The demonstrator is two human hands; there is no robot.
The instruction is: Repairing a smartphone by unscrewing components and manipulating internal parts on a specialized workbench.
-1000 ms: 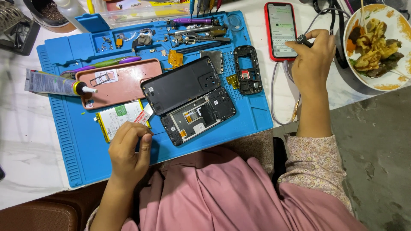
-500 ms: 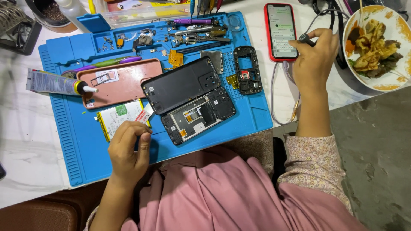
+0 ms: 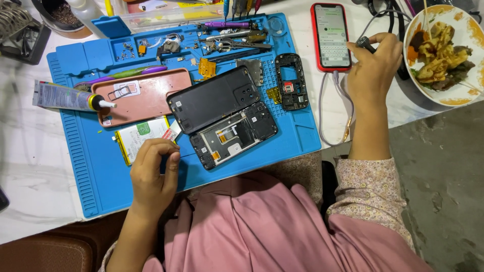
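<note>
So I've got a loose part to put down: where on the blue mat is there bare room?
The blue mat is bare along its near-left corner, left of the left hand, and in a strip between the opened phone and the mat's right edge. The far tray row with tools is crowded, and so is the middle, with the pink case and battery.

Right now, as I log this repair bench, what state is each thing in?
Opened phone: back off, insides exposed.
Black back cover: detached, overlapping the opened phone.
Red phone: screen lit, cable attached.
Glue tube: lying flat.
Bowl: holds food.
Left hand: curled.
Right hand: gripping a dark tool.
</note>
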